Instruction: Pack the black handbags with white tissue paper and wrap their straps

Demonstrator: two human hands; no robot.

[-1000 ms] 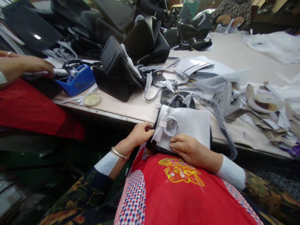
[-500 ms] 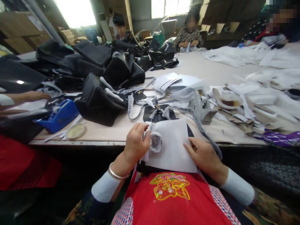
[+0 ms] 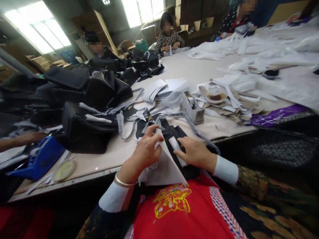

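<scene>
My left hand [image 3: 147, 147] is closed on a white sheet of paper [image 3: 164, 169], with the index finger raised. The sheet is folded over to the left and stands partly upright on my lap side of the table edge. A roll of white strip [image 3: 152, 166] shows only partly below the left hand. My right hand [image 3: 195, 152] has its thumb and index finger apart, touching a white wrapped piece [image 3: 175, 146] on a black bag [image 3: 178, 132]. Wrapped straps and a gold-coloured clasp [image 3: 149, 119] lie at the bag's far end.
Black bags [image 3: 84, 126] are piled on the left. A blue tape dispenser [image 3: 37, 156] and a round dish [image 3: 64, 170] lie near the front edge. White sheets [image 3: 159, 89], a small box [image 3: 191, 108] and paper scraps [image 3: 231, 99] lie ahead. Other people sit around the table.
The view has turned right. The white sheet, flat before, is now folded to the left. My right hand has left the sheet's right edge and touches the white wrapped piece, now uncovered.
</scene>
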